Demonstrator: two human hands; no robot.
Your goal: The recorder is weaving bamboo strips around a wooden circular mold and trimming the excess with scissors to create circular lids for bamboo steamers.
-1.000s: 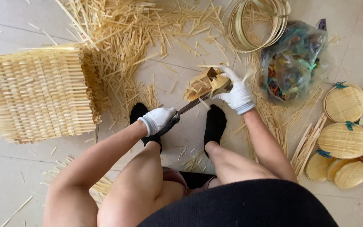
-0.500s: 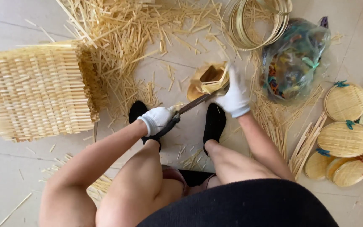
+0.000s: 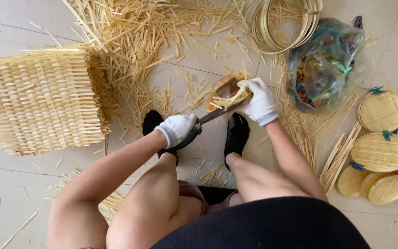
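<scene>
— What is held in the left hand [image 3: 177, 129]?

— The dark handles of a pair of scissors [image 3: 210, 118] are gripped in it, the white-gloved fingers being closed tightly round them; the blades are pointed up and to the right.

— And the right hand [image 3: 260, 101]?

— It is closed on a small woven bamboo piece [image 3: 226, 92], which is held tilted just above the tiled floor [image 3: 208, 152], between and a little beyond the two black-socked feet [image 3: 238, 133]. The blade tips are laid against the piece's lower edge (whether the blades are parted cannot be told).

— What is seen around it?

— A stack of woven bamboo mats [image 3: 42, 99] is set to the left, loose bamboo strips [image 3: 153, 32] are scattered above, coiled bamboo hoops [image 3: 282, 23] and a clear plastic bag [image 3: 323, 64] of coloured bits lie to the upper right, and finished round trays [image 3: 381, 138] are piled at the right edge.
</scene>
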